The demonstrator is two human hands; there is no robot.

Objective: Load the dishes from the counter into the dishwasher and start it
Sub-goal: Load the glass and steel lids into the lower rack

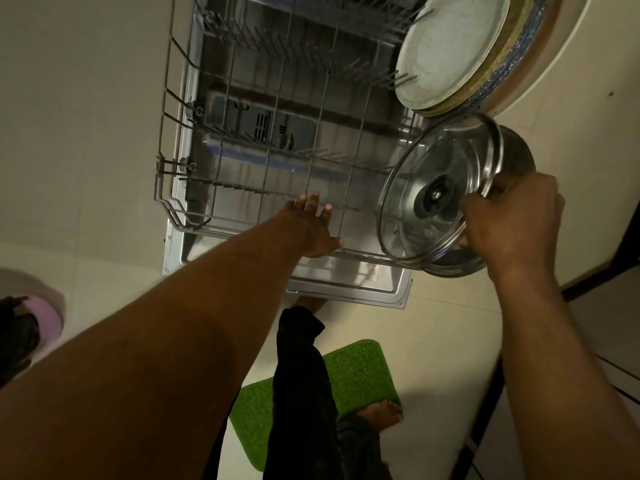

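Note:
The dishwasher's lower wire rack (242, 140) is pulled out over the open door (346, 282) and holds no dishes that I can see. My left hand (317, 226) reaches down to the rack's front edge, fingers spread and touching the wires. My right hand (509, 220) grips the rim of a glass lid (415, 188) with a metal band and a dark knob, together with a steel pan (516, 147) behind it, held tilted above the rack's right front corner. A stack of plates (450, 50) sits on the counter edge at upper right.
The white counter (588, 81) runs along the right. A green mat (360, 375) lies on the pale floor under my bare feet. A pink slipper (45, 313) shows at the left edge. Dark trouser legs (304, 393) stand before the door.

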